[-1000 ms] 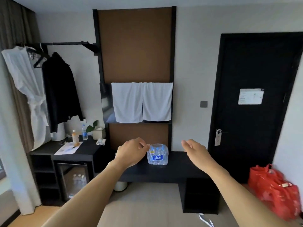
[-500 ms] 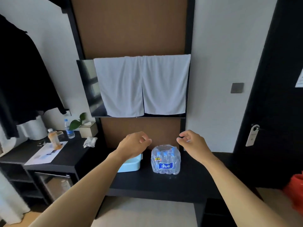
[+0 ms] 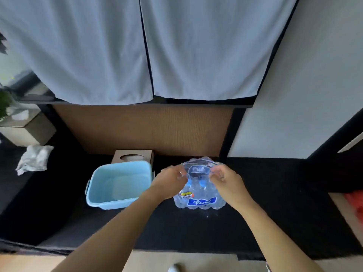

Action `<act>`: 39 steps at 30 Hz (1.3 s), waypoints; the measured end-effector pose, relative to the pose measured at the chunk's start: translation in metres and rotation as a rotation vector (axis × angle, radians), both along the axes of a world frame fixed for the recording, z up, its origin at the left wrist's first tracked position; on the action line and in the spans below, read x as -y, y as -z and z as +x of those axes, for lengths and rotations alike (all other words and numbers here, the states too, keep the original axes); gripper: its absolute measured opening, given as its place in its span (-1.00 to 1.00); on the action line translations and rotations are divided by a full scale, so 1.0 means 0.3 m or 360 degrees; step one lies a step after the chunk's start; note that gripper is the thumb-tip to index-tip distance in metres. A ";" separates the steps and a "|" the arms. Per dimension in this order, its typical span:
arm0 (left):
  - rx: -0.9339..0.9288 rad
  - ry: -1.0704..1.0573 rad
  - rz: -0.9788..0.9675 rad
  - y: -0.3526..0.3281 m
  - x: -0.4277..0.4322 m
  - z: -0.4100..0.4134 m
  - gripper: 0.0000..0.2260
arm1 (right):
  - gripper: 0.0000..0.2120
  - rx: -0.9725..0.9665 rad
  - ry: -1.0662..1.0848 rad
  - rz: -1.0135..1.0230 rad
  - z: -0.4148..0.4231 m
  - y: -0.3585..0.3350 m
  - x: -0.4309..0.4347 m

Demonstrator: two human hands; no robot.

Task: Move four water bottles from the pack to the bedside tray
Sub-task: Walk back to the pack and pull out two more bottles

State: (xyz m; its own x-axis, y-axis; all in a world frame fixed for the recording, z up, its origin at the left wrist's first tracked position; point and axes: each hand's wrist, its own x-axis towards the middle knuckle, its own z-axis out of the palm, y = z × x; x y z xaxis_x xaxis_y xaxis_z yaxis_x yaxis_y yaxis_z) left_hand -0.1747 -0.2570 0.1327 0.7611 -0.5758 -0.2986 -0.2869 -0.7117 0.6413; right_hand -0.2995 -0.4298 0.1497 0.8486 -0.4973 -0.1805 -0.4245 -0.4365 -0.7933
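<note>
A shrink-wrapped pack of water bottles (image 3: pixel 199 201) with blue caps and a blue label stands on the black counter (image 3: pixel 275 213). My left hand (image 3: pixel 170 180) pinches the clear plastic wrap at the pack's top left. My right hand (image 3: pixel 225 181) pinches the wrap at the top right. Both hands hold the film up over the bottle caps. A light blue plastic tray (image 3: pixel 117 185), with nothing in it, sits just left of the pack.
A brown tissue box (image 3: pixel 133 156) stands behind the tray against the wood panel. A crumpled tissue (image 3: pixel 33 159) lies at far left beside a beige box (image 3: pixel 25 130). Two white towels (image 3: pixel 157 46) hang above. Something red (image 3: pixel 355 201) shows at far right.
I have come much closer to the counter and now look down on it. Both hands went from hovering beside the pack to gripping the wrap on its top.
</note>
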 end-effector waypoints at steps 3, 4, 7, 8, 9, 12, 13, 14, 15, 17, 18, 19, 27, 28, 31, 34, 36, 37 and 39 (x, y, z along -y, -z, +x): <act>-0.0103 -0.0022 0.0024 0.226 0.108 0.136 -0.72 | -0.77 -0.0133 -0.0009 0.0063 0.155 0.210 0.022; -0.0131 -0.0020 0.0022 0.295 0.138 0.169 -0.66 | -0.76 -0.0155 -0.0004 0.0064 0.196 0.271 0.031; -0.0157 0.0049 0.0071 0.459 0.187 0.227 -0.50 | -0.65 -0.0202 -0.0023 -0.0105 0.284 0.413 0.059; -0.0124 0.0066 0.0103 0.498 0.191 0.236 -0.51 | -0.60 -0.0215 -0.0051 -0.0120 0.300 0.446 0.069; -0.0085 0.0060 0.0123 0.525 0.189 0.241 -0.54 | -0.55 -0.0234 -0.0093 -0.0119 0.312 0.472 0.079; -0.0046 -0.0059 0.0011 0.557 0.181 0.250 -0.75 | -0.50 -0.0434 -0.0218 -0.0229 0.328 0.524 0.111; -0.0070 -0.0102 -0.0056 0.559 0.178 0.248 -0.81 | -0.52 -0.0516 -0.0237 -0.0349 0.329 0.531 0.120; -0.0094 -0.0129 -0.0118 0.560 0.174 0.244 -0.82 | -0.57 -0.0559 -0.0243 -0.0476 0.327 0.532 0.126; -0.0113 -0.0132 -0.0156 0.562 0.170 0.240 -0.82 | -0.62 -0.0555 -0.0236 -0.0564 0.325 0.531 0.131; -0.0145 -0.0097 -0.0186 0.570 0.160 0.223 -0.81 | -0.68 -0.0511 -0.0235 -0.0624 0.313 0.533 0.141; -0.0163 -0.0085 -0.0195 0.579 0.154 0.213 -0.82 | -0.69 -0.0520 -0.0245 -0.0629 0.305 0.536 0.145; -0.0185 -0.0083 -0.0199 0.590 0.146 0.202 -0.81 | -0.69 -0.0542 -0.0261 -0.0640 0.297 0.541 0.148; -0.0250 -0.0263 -0.0034 0.694 0.132 0.147 -0.53 | -0.43 -0.0743 -0.0451 -0.1092 0.290 0.612 0.108; -0.0235 -0.0305 0.0002 0.702 0.143 0.140 -0.51 | -0.42 -0.0766 -0.0441 -0.1148 0.293 0.622 0.101; -0.0168 -0.0377 0.0136 0.729 0.171 0.129 -0.43 | -0.38 -0.0756 -0.0404 -0.1217 0.302 0.637 0.098; -0.0062 -0.0374 0.0228 0.726 0.191 0.132 -0.43 | -0.46 -0.0741 -0.0435 -0.1197 0.295 0.640 0.119; 0.0023 -0.0378 0.0238 0.720 0.192 0.135 -0.45 | -0.55 -0.0722 -0.0431 -0.1139 0.293 0.632 0.131; 0.0065 -0.0374 0.0232 0.719 0.188 0.132 -0.45 | -0.58 -0.0719 -0.0419 -0.1100 0.293 0.626 0.133; 0.0162 -0.0354 0.0194 0.716 0.176 0.118 -0.43 | -0.62 -0.0673 -0.0386 -0.1014 0.296 0.613 0.133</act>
